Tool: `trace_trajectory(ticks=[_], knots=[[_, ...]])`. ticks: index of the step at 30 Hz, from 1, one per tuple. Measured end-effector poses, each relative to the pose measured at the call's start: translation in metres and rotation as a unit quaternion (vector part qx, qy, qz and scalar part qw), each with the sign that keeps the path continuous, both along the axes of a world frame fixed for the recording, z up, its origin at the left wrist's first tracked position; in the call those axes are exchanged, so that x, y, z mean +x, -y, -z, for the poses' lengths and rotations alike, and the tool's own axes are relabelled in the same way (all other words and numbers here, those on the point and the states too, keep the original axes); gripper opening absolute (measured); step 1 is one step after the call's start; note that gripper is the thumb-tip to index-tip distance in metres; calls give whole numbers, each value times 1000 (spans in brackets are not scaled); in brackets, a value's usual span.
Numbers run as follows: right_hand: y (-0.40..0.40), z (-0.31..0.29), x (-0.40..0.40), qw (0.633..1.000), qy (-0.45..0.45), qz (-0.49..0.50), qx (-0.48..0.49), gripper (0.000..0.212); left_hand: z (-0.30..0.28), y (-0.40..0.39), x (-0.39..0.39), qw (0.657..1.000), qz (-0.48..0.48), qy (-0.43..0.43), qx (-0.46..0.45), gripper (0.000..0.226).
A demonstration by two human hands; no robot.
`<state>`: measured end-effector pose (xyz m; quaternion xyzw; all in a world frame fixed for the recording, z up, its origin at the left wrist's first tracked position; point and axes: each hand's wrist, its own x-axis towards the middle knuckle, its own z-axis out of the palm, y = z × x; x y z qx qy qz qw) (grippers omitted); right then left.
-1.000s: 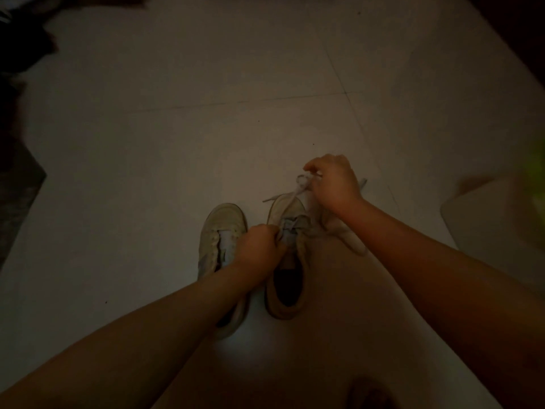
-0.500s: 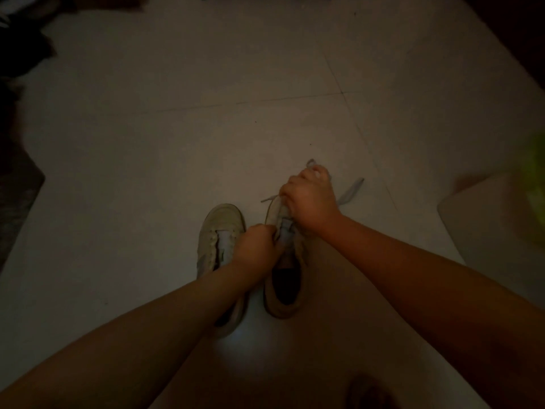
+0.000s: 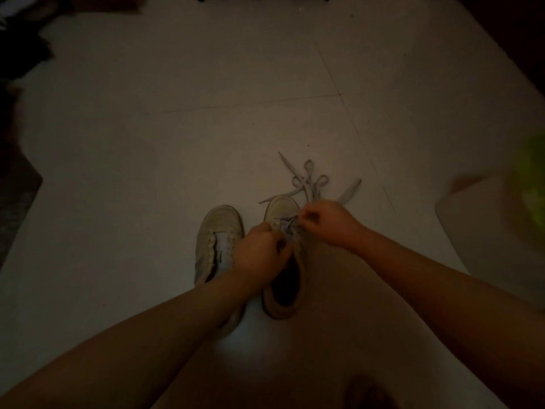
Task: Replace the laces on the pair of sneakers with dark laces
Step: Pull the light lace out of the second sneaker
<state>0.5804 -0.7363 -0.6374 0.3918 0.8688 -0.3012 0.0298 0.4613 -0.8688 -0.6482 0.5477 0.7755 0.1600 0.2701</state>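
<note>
Right hand (image 3: 327,221) pinches the pale lace (image 3: 306,181) at the right sneaker (image 3: 283,208), fingers curled tight on it; the loose lace sprawls on the floor (image 3: 177,143) just past the toe. Left hand (image 3: 259,249) grips that sneaker's eyelet side, fingers curled. The left sneaker (image 3: 219,228) sits just beside it, laced

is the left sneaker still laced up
Yes, the left sneaker has pale lacing running across its eyelets, while the loose pale lace lies on the floor past the other shoe's toe.
</note>
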Motion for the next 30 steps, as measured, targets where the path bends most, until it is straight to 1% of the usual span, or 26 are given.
trace_trajectory(ticks=[2,4,7,10,13,15,17,18,20,22,24,28,30], knots=[[5,7,8,998,46,-33,-13,15,0,-3,6,999,7,10,-36,36],[7,11,10,999,43,-13,-30,15,2,-6,11,998,1,19,-53,40],[7,15,11,997,55,1,-62,17,4,-11,14,997,-26,40,-63,35],[9,15,12,996,61,2,-68,19,7,-11,14,996,-31,54,-62,33],[9,13,10,996,65,-16,-57,12,10,-10,13,996,-32,61,-60,26],[9,11,7,994,67,-24,-83,3,11,-10,13,996,-36,68,-53,32],[11,9,4,991,66,-26,-113,16,12,-10,13,995,-42,76,-50,38],[12,10,2,991,60,-18,-116,16,12,-10,13,995,-43,78,-50,37],[12,11,-1,994,33,13,-102,7,11,-10,14,994,-45,80,-52,30],[11,13,-4,995,6,45,-93,18,10,-10,14,995,-44,82,-47,25],[11,15,-7,995,-2,54,-89,23,9,-10,14,995,-43,83,-42,22],[13,20,-7,996,21,64,-66,17,10,-10,13,994,-40,88,-46,28],[13,21,-7,996,29,65,-53,15,8,-10,13,994,-38,90,-45,22]])
